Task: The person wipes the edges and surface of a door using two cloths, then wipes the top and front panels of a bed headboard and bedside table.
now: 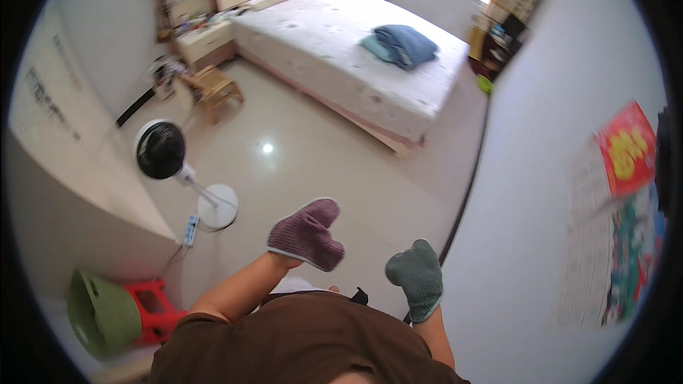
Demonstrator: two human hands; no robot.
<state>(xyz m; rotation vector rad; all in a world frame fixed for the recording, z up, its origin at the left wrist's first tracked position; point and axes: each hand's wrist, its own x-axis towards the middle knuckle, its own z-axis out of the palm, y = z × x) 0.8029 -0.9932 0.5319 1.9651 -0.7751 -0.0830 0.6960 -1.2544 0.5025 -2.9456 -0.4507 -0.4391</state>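
Note:
My left hand (pixel 307 237) is inside a purple textured fabric mitt (pixel 293 232) with pale piping. Its thumb and finger lobes stand apart, with nothing between them. A grey-green mitt (pixel 424 282) of like cloth covers my right hand (pixel 419 272), which hangs near the white wall at the right. Both hands are held out in front of my brown shirt, over the tiled floor (pixel 320 170), and touch nothing. The fingers themselves are hidden by the cloth.
A bed (pixel 320 58) bears folded blue bedding (pixel 405 45). A pedestal fan (pixel 160 149) and power strip (pixel 190 230) stand left, with a green basin (pixel 112 312) and red plastic stool (pixel 155 306) lower left. A wooden chair (pixel 216 88) is by the nightstand (pixel 205 42). Posters (pixel 627 152) cover the right wall.

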